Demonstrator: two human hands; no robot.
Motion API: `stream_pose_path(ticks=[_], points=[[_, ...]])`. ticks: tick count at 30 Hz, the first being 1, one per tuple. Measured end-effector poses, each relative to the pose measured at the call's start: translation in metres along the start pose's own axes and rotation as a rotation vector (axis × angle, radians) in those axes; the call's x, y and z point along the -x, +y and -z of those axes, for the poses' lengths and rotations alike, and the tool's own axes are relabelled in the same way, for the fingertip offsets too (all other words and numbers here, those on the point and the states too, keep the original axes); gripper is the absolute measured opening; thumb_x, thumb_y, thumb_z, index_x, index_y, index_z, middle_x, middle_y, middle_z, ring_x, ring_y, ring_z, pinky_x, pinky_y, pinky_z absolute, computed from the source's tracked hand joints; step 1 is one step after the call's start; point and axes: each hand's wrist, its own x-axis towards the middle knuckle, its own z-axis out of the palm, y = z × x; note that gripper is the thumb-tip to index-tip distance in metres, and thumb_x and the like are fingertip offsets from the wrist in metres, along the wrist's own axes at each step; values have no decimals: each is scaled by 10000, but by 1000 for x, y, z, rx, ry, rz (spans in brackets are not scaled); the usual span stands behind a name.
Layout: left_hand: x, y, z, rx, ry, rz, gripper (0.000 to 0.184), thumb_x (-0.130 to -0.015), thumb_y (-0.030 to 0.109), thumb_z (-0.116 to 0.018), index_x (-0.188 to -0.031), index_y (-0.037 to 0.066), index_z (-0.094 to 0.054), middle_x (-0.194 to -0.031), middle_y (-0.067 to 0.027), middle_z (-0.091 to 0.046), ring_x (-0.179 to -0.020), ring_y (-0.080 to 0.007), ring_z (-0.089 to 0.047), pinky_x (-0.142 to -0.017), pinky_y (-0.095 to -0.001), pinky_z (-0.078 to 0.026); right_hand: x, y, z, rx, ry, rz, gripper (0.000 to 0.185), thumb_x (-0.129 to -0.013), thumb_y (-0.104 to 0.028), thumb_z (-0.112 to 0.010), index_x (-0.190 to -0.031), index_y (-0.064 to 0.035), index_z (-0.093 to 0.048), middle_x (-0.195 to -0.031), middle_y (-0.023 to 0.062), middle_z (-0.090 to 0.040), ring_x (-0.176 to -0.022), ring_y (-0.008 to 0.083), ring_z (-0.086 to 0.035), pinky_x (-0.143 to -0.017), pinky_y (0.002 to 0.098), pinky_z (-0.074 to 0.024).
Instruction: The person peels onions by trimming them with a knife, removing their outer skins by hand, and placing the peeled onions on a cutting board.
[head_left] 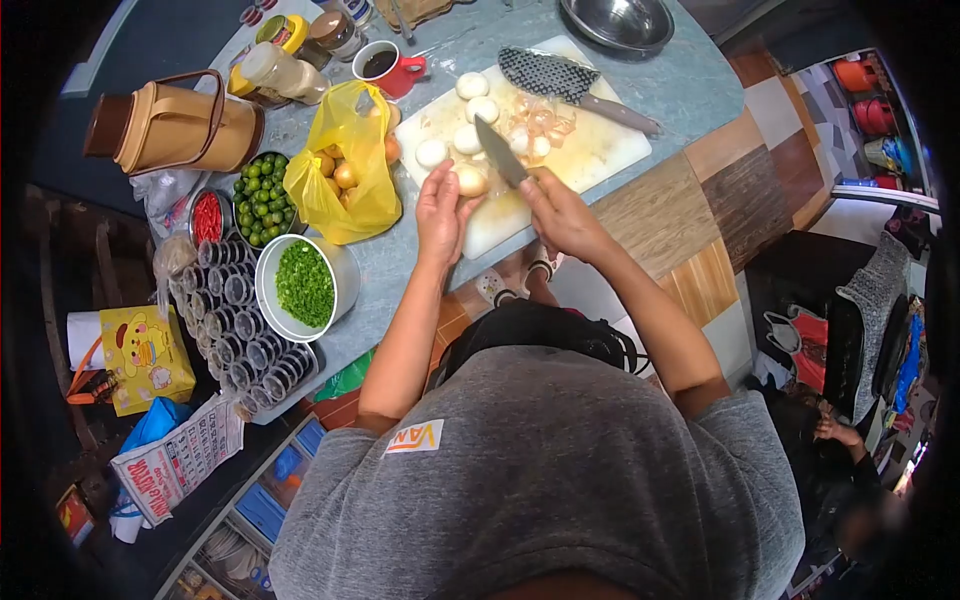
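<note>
My left hand [440, 215] grips an onion [470, 180] over the near left part of a white cutting board [610, 150]. In my right hand [562, 215] is a kitchen knife [497, 150], its blade pointing up and left, close beside the onion. Several peeled white onions [473, 86] sit on the board beyond the blade. Papery onion skins [545, 120] lie scattered to their right. A cleaver with a dark patterned blade [545, 75] rests across the board's far right side. More unpeeled onions [345, 176] are inside a yellow plastic bag [360, 215] left of my left hand.
Left on the table [470, 30] stand a white tub of chopped green onions [345, 275], a bowl of green limes [262, 205], red chilies [207, 217], several lidded cups [235, 320] and a tan jug [190, 125]. A red mug [402, 75] and a metal bowl [625, 22] are farther back. Another person's hand [838, 428] shows at right.
</note>
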Motion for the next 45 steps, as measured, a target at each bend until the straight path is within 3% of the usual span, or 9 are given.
stream_pose_path(ticks=[3,11,14,17,20,23,26,27,45], points=[[-8,-4,-4,-51,19,54,427,-976,183,-482,-1336,-5,-353,-1185,-156,-531,-1087,-244,-566,-920,-390,-502,-2,-4,17,-223,3,1,297,-976,-233,-440,-1133,19,-454,-846,126,-632,-654,119,-569,-605,294,-490],[-12,9,-12,25,-279,141,555,-854,-21,-599,-1350,22,-354,-1220,-123,-529,-1135,-206,-541,-983,-348,-448,-30,13,39,-95,-22,102,253,-869,-125,-518,-1069,25,-480,-870,119,-646,-663,139,-577,-610,295,-476],[-12,6,-11,0,-309,164,605,-810,-78,-618,-1350,21,-361,-1264,-125,-512,-1159,-213,-532,-1022,-346,-419,-40,20,32,133,143,439,261,-889,-198,-571,-1026,13,-506,-827,101,-630,-695,121,-586,-609,289,-468],[-13,6,-12,-18,-351,187,619,-807,-87,-615,-1358,20,-354,-1269,-122,-505,-1161,-203,-526,-1008,-340,-427,-45,5,42,-13,-167,6,354,-882,-289,-622,-1033,19,-534,-848,125,-636,-774,163,-614,-679,308,-479],[-14,5,-8,-41,-356,213,641,-810,-92,-610,-1377,19,-333,-1262,-117,-506,-1155,-184,-523,-989,-325,-435,-47,6,42,-16,-204,-33,421,-865,-315,-641,-1075,37,-541,-891,173,-645,-833,220,-621,-749,335,-477],[-16,6,-7,-48,-371,200,641,-830,-81,-596,-1397,18,-312,-1292,-114,-490,-1168,-185,-512,-992,-318,-426,-50,18,36,92,-29,324,477,-842,-342,-666,-1087,49,-545,-905,204,-646,-844,258,-619,-774,354,-472],[-19,9,-9,-43,-375,155,631,-836,-79,-590,-1395,17,-314,-1293,-116,-493,-1178,-189,-506,-995,-320,-424,-52,10,38,152,-45,330,441,-848,-344,-670,-1063,27,-566,-862,122,-613,-805,166,-559,-724,313,-460],[-19,12,-12,-21,-384,152,636,-833,-73,-601,-1395,18,-317,-1290,-116,-501,-1186,-190,-502,-997,-323,-422,-53,6,39,143,-51,298,491,-805,-374,-703,-1015,51,-574,-883,212,-641,-814,268,-621,-739,355,-469],[-21,13,-5,-49,-358,178,649,-828,-65,-613,-1402,24,-324,-1279,-125,-508,-1125,-204,-554,-944,-326,-484,-63,-4,35,407,-12,433,556,-772,-518,-681,-903,17,-606,-795,217,-634,-745,348,-629,-671,400,-473]])
